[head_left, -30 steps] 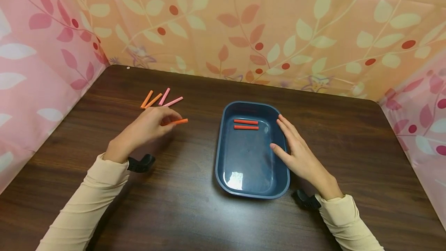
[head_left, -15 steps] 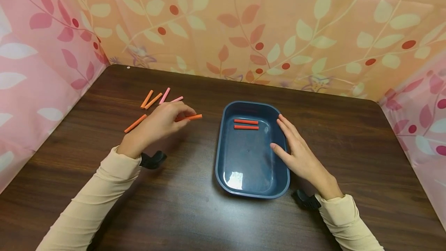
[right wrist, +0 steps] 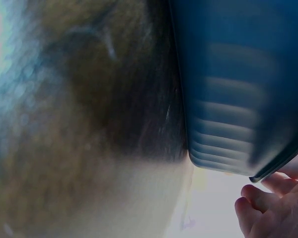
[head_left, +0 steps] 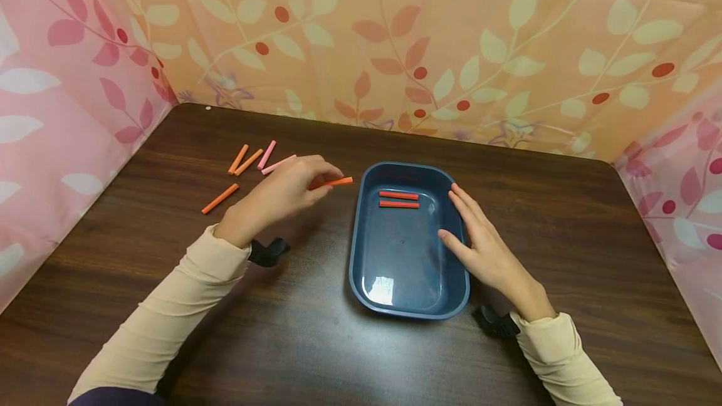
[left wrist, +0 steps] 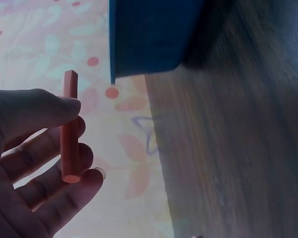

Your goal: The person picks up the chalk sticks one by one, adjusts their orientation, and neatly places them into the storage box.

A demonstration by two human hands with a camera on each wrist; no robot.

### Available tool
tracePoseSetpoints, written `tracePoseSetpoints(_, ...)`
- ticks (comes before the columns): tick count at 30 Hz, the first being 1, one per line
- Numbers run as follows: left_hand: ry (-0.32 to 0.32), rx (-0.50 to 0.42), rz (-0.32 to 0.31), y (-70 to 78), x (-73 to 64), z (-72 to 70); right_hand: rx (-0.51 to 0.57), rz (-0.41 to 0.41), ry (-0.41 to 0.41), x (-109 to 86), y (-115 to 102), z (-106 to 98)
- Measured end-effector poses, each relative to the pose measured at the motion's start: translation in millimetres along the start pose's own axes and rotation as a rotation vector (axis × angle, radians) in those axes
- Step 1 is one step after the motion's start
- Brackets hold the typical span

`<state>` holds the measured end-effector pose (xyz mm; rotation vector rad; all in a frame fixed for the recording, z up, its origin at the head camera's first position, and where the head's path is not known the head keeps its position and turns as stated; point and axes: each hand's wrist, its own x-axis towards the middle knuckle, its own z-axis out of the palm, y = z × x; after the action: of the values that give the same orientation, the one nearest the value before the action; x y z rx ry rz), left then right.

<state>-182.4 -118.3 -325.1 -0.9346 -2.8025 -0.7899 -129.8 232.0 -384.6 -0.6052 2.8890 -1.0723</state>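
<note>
My left hand pinches a slim orange stick, crayon-like and unwrapped, between thumb and fingers. In the head view the stick's free end points right, just short of the left rim of a dark blue plastic tub. Two red sticks, an upper one and a lower one, lie side by side on the tub's floor near its far end. My right hand rests on the tub's right rim with fairly straight fingers, its thumb over the inside. The right wrist view shows fingertips beside the rim.
On the dark wooden table, left of the tub, lie a lone orange stick, two lighter orange sticks forming a V, and two pink sticks. A floral curtain hangs behind the table and at both sides.
My left hand has moved right with the orange stick, closer to the tub. Another orange stick on the table has come out from behind that hand. My right hand and the tub stay put.
</note>
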Motion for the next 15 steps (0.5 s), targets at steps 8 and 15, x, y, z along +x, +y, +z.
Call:
tracePoseSetpoints(8, -0.035, -0.004, 0.042, 12.2, 12.9, 6.0, -0.006, -0.005, 0.001, 0.7, -1, 0)
tracePoseSetpoints(15, -0.041, 0.020, 0.086, 21.5, 21.1, 14.4, -0.008, 0.000, 0.001, 0.0, -2, 0)
